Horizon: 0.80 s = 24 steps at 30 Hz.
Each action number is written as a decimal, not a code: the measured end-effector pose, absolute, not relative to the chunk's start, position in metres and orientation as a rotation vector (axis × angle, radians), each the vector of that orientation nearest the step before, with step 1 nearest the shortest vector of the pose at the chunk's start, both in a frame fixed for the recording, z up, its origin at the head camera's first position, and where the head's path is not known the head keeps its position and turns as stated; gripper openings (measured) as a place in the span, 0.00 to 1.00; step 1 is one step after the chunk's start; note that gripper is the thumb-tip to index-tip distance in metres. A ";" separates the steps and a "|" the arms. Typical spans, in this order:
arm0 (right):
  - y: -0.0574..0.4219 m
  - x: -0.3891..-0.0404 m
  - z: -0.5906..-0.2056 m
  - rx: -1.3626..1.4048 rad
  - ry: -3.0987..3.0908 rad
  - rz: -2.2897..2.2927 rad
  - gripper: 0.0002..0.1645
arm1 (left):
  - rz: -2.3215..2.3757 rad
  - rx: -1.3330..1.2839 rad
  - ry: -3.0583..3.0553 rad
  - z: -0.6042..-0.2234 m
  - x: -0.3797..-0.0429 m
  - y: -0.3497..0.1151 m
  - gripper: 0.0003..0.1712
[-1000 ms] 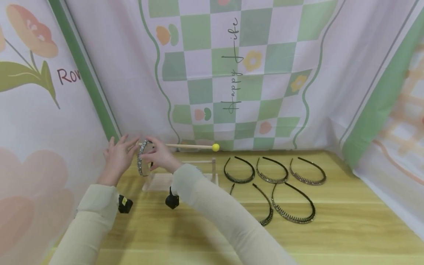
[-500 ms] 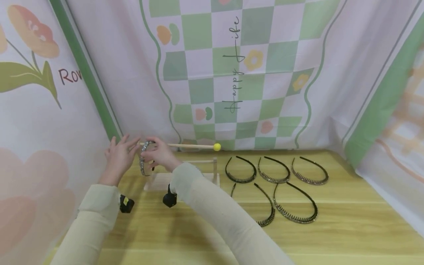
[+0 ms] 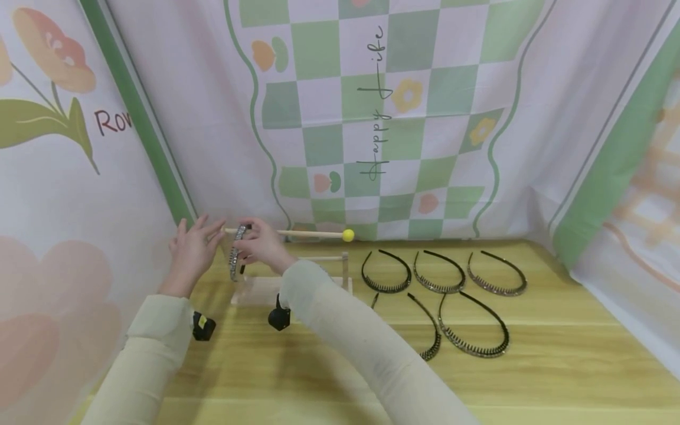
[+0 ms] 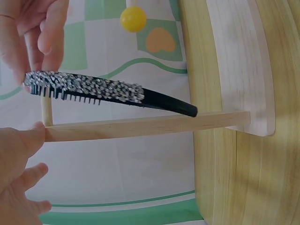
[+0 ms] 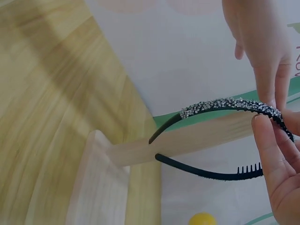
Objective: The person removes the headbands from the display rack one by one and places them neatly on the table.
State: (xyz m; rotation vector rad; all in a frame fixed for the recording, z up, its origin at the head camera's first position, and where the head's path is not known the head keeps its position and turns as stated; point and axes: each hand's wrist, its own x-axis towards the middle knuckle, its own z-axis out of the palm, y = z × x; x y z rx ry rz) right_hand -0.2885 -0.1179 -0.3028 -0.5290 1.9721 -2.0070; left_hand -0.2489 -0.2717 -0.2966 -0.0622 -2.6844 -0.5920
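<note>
In the head view my right hand (image 3: 262,245) pinches a black toothed headband (image 3: 236,254) covered with silvery stones. The headband hangs around the upper rod of a pale wooden stand (image 3: 265,290), near its left end. Its two tips point down in front of the post (image 4: 140,127) in the left wrist view. My left hand (image 3: 192,251) is at the top of that post, thumb and forefinger pinching its end while the other fingers spread away. The right wrist view shows right fingers (image 5: 272,154) over the headband's toothed crown, hiding part of it.
Several similar headbands lie on the wooden table (image 3: 558,354) to the right, among them a front one (image 3: 475,348) and a back one (image 3: 385,286). A yellow ball (image 3: 347,235) caps the rod's right end. Patterned curtains (image 3: 414,147) enclose the back and sides.
My right hand has moved the headband a little to the right along the rod, away from the left hand. The left hand has stayed at the post's top.
</note>
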 end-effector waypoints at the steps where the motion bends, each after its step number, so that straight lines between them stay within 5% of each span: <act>1: -0.117 -0.289 -0.302 -0.529 1.982 -2.001 0.32 | -0.590 -0.063 -2.682 -0.297 -0.249 -0.272 0.23; 24: -0.054 -0.287 -0.271 -0.608 2.000 -2.042 0.39 | -0.618 -0.072 -2.660 -0.296 -0.246 -0.269 0.23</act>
